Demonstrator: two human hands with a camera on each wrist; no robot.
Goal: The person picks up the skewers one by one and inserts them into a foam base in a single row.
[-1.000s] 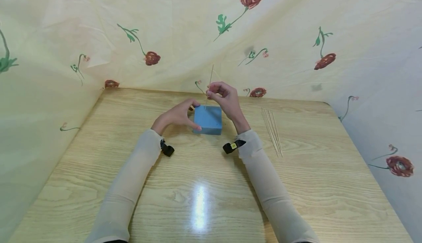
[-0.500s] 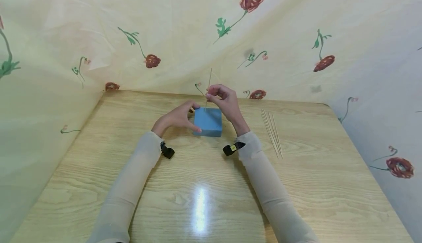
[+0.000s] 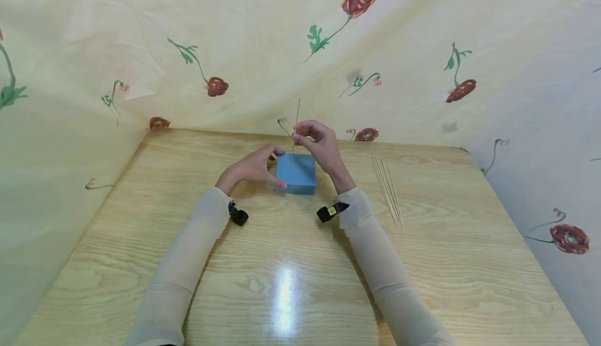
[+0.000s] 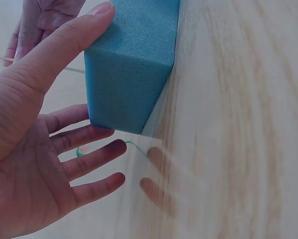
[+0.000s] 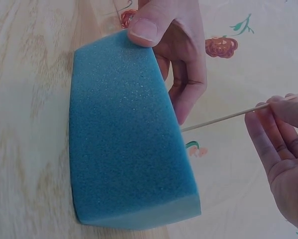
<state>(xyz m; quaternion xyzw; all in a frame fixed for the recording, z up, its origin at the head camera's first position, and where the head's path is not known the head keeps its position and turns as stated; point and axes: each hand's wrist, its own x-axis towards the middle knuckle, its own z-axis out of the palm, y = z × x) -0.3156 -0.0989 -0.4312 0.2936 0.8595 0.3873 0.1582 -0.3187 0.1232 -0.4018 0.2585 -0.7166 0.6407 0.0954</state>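
Observation:
In the head view a blue foam block (image 3: 300, 173) lies flat on the table. My left hand (image 3: 253, 163) holds it from the left, thumb on the near face and fingertips at the far side; in the left wrist view the lower fingers (image 4: 96, 187) spread past the block's end. Between thumb and fingertips, my right hand (image 3: 324, 143) pinches a thin wooden stick (image 3: 298, 112) above the block. This stick stands nearly upright, its lower end meeting the block's top toward the back left. Whether the tip has entered the foam cannot be made out.
Several thin wooden sticks (image 3: 387, 189) lie in a loose bundle on the table (image 3: 235, 283), right of the right hand. A flower-patterned cloth (image 3: 263, 48) hangs behind the table's far edge and along both sides.
The stick in my right hand has tilted slightly left at its top and stands more upright. The left hand keeps its hold on the foam block. The head view shifted slightly.

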